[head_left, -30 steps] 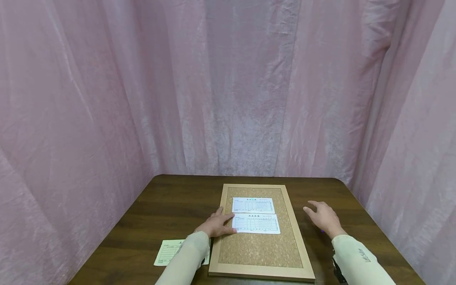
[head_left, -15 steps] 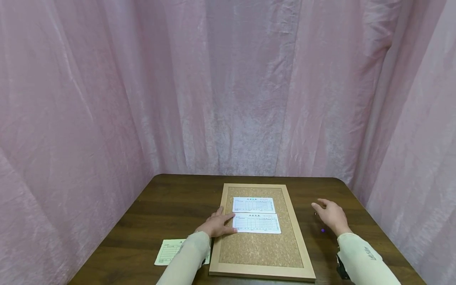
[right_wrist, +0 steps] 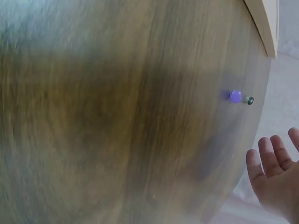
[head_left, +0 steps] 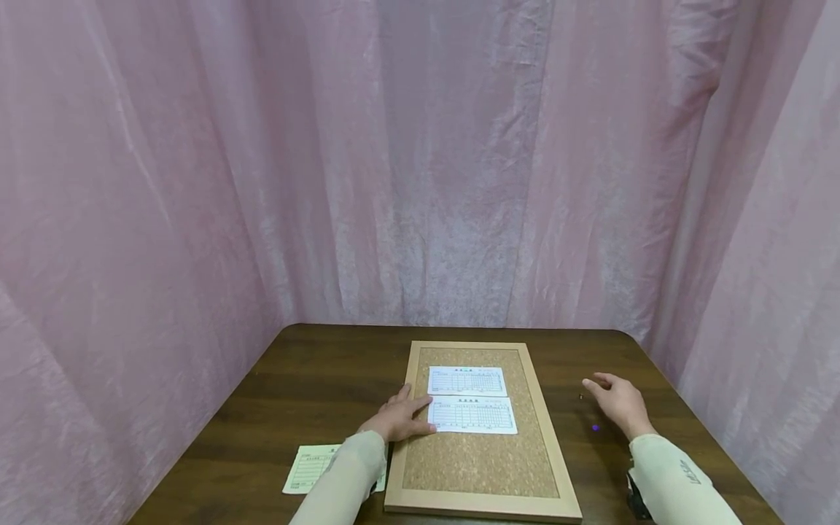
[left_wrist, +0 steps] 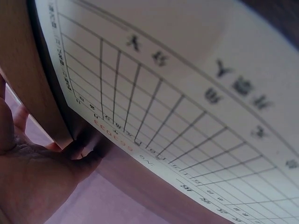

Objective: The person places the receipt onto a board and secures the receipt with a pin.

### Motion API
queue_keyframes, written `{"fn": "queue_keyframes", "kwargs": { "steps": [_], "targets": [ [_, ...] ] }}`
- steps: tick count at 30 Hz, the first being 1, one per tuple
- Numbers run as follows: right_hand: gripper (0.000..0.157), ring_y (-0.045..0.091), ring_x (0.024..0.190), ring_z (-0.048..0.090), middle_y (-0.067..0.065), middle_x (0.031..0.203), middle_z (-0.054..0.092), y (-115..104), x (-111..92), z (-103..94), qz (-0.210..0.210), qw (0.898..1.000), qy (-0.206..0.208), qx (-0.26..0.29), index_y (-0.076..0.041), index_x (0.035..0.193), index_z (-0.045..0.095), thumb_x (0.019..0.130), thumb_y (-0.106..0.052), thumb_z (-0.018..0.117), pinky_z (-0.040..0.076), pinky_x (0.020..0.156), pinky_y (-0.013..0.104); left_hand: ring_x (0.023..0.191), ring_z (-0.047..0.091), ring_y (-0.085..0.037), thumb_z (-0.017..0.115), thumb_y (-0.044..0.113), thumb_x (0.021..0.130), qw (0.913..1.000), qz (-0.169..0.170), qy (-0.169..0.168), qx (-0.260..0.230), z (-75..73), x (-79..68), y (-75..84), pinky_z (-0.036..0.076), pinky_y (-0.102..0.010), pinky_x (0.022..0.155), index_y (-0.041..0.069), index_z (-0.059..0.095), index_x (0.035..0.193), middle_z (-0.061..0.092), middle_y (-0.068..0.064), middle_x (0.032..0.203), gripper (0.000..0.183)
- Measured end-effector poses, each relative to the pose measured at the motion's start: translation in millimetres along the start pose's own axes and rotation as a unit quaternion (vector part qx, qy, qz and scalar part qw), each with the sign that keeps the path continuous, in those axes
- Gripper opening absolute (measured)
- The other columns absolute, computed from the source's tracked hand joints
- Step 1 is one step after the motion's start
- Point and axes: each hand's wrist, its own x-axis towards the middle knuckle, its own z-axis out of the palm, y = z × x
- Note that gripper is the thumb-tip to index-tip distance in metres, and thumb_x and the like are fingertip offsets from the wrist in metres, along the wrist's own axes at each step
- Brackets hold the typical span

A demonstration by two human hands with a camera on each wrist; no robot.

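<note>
My left hand (head_left: 396, 419) rests with spread fingers on the left rim of a wood-framed cork board (head_left: 479, 467). Its thumb and index finger reach the left edges of two white printed slips, the upper one (head_left: 467, 380) and the lower one (head_left: 474, 415), which lie one above the other on the cork. My right hand (head_left: 618, 403) is to the right of the board, above the table, fingers loosely extended and nothing visible in it. Beside it on the table are a purple push pin (right_wrist: 235, 96) and a small dark, shiny pin (right_wrist: 250, 101).
A pale green printed slip (head_left: 308, 469) lies left of the board, partly under my left forearm; it fills much of the left wrist view. The dark wooden table (head_left: 315, 379) has rounded far corners. Pink curtains (head_left: 453, 182) surround it behind and on both sides.
My right hand has shifted to the right and slightly nearer, leaving the purple push pin and the small pin in plainer view. My left hand and the white slips stay in place.
</note>
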Motion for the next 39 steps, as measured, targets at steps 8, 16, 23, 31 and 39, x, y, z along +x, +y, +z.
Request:
{"fn": "queue_keyframes", "kwargs": {
  "steps": [8, 16, 23, 31, 39],
  "targets": [
    [0.072, 0.054, 0.123, 0.046, 0.036, 0.136, 0.05, 7, 3, -0.9, 0.014, 0.999, -0.03, 0.027, 0.011, 0.138, 0.048, 0.101, -0.051, 0.05, 0.039, 0.099, 0.062, 0.143, 0.02, -0.051, 0.072, 0.049, 0.088, 1.0, 0.006, 0.0, 0.005, -3.5, -3.5, 1.1, 0.022, -0.069, 0.107, 0.023, 0.048, 0.15, 0.015, -0.024, 0.161, 0.071],
    [0.07, 0.053, 0.122, 0.048, 0.035, 0.133, 0.052, 15, 9, -4.7, -0.01, 0.998, -0.054, 0.027, 0.011, 0.137, 0.051, 0.1, -0.048, 0.054, 0.041, 0.097, 0.061, 0.143, 0.019, -0.05, 0.071, 0.05, 0.088, 1.0, 0.002, -0.001, 0.009, -4.9, -2.5, 2.0, 0.022, -0.069, 0.108, 0.025, 0.047, 0.15, 0.013, -0.021, 0.162, 0.072],
    [0.063, 0.053, 0.121, 0.048, 0.036, 0.133, 0.052, 23, 15, -5.3, -0.023, 0.997, -0.062, 0.03, 0.011, 0.136, 0.052, 0.101, -0.042, 0.056, 0.042, 0.096, 0.06, 0.143, 0.018, -0.051, 0.071, 0.05, 0.088, 1.0, 0.003, -0.003, 0.004, -5.6, -1.1, 3.1, 0.021, -0.069, 0.109, 0.024, 0.046, 0.151, 0.013, -0.023, 0.162, 0.072],
    [0.057, 0.053, 0.121, 0.048, 0.037, 0.133, 0.051, 28, 19, -3.1, -0.012, 0.996, -0.069, 0.054, 0.012, 0.135, 0.051, 0.102, -0.034, 0.057, 0.041, 0.097, 0.06, 0.143, 0.017, -0.052, 0.072, 0.051, 0.088, 1.0, 0.006, -0.007, 0.002, -5.3, 0.2, 1.9, 0.02, -0.068, 0.11, 0.024, 0.046, 0.151, 0.012, -0.022, 0.162, 0.073],
    [0.062, 0.052, 0.128, 0.042, 0.035, 0.138, 0.048, 27, 17, 6.5, 0.038, 0.992, -0.054, 0.109, 0.011, 0.135, 0.052, 0.1, -0.04, 0.058, 0.036, 0.103, 0.059, 0.143, 0.017, -0.052, 0.071, 0.05, 0.088, 0.9999, 0.01, -0.01, 0.004, -4.5, -0.5, 1.4, 0.019, -0.069, 0.109, 0.023, 0.046, 0.151, 0.012, -0.022, 0.162, 0.072]
  ]
}}
